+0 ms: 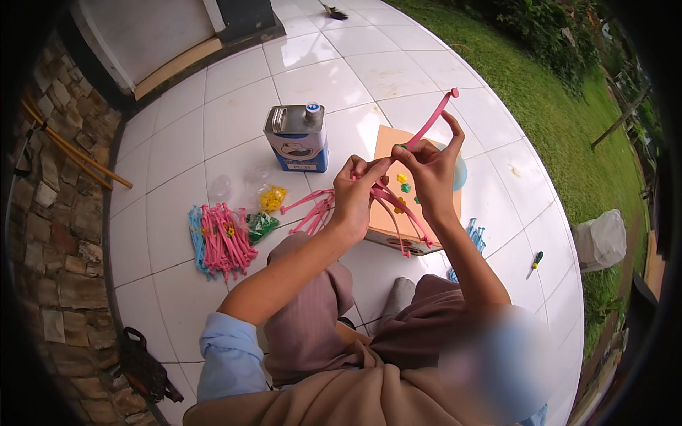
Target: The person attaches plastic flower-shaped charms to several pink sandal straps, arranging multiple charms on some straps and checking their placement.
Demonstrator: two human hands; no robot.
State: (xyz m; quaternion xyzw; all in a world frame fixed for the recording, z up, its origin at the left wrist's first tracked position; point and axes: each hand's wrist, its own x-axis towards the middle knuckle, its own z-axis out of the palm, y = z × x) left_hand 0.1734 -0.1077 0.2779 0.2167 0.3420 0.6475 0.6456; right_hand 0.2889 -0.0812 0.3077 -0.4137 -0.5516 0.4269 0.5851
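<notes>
My left hand [357,192] pinches a bunch of thin pink plastic strips [393,206] whose ends droop over a flat cardboard box [387,142]. My right hand [431,167] is closed on one long pink strip [435,117] that points up and away, with a small green piece at the fingertips. Both hands meet above the box. Small yellow and green plastic bits [403,183] lie on the box beside a pale blue round object [460,170] behind my right hand.
A pile of pink and blue strips [219,238] lies on the white tiles at left, with bags of yellow bits [273,199] and green bits [261,226]. A metal can [297,138] stands beyond. More blue strips [472,238], a screwdriver [537,260], a white bag [600,240], grass at right.
</notes>
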